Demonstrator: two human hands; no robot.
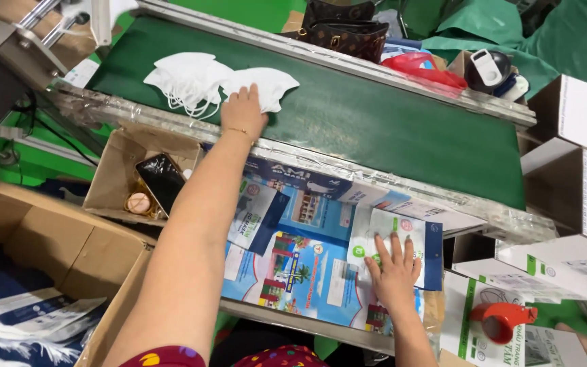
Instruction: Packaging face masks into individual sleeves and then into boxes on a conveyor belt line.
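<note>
1. Head view is filled mostly by a green conveyor belt (375, 129), which runs diagonally from upper left to lower right between metal rails.
2. Open cardboard boxes (56, 251) are seen at lower left, one stocked with dark blue and white packets; stacked white cartons (572, 204) are seen at right.
3. A colourful printed sheet (307, 265) is spread on the work surface just below the belt.
4. A smaller cardboard tray (113, 173) sits beside the left forearm, and a dark phone (162, 181) is laid in it.
5. A white packaging pouch (388, 234) with blue edging is laid on the printed sheet; the right hand (394, 272) is pressed flat on it, fingers spread and unclenched.
6. A cluster of white face masks (188, 81) lies on the belt's upper left part.
7. One white mask (270, 85) at the cluster's right edge is touched by the left hand (242, 112), fingers extended over it; whether it is pinched cannot be told.
8. A red tape dispenser (501, 319) rests on a carton at lower right.
</note>
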